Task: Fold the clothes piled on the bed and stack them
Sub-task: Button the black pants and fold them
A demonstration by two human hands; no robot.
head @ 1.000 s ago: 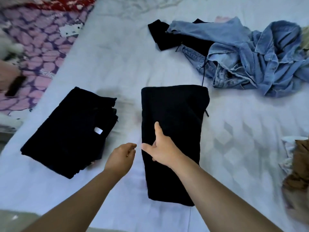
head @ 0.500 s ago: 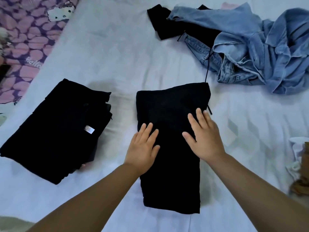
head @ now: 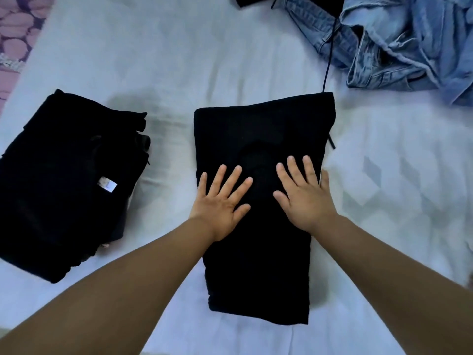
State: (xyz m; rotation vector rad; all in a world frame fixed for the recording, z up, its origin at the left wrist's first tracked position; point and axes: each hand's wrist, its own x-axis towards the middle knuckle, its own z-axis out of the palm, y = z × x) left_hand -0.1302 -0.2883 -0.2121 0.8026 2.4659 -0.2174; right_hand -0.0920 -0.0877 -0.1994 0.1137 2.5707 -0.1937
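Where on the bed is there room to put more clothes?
Bare sheet lies beyond the black stack and the black garment, and right of that garment, below the jeans pile. The far right corner is crowded.

The denim pile (head: 409, 44) is cut off by the far and right edges of the picture; its full extent cannot be told. A black garment (head: 252, 0) at the far edge shows only a sliver. The black cord (head: 329, 60) runs up under the denim, its far end hidden. The patterned purple cover (head: 14, 29) at far left is cut by the left and far edges. The folded black stack (head: 64, 180) on the left is cut by the left edge; how many pieces it holds cannot be told. The print on its white tag (head: 107, 185) is too small to read. Both forearms leave the picture at the near edge. The left hand (head: 220, 201) and right hand (head: 304, 198) hide part of the black folded piece (head: 258, 265) beneath them
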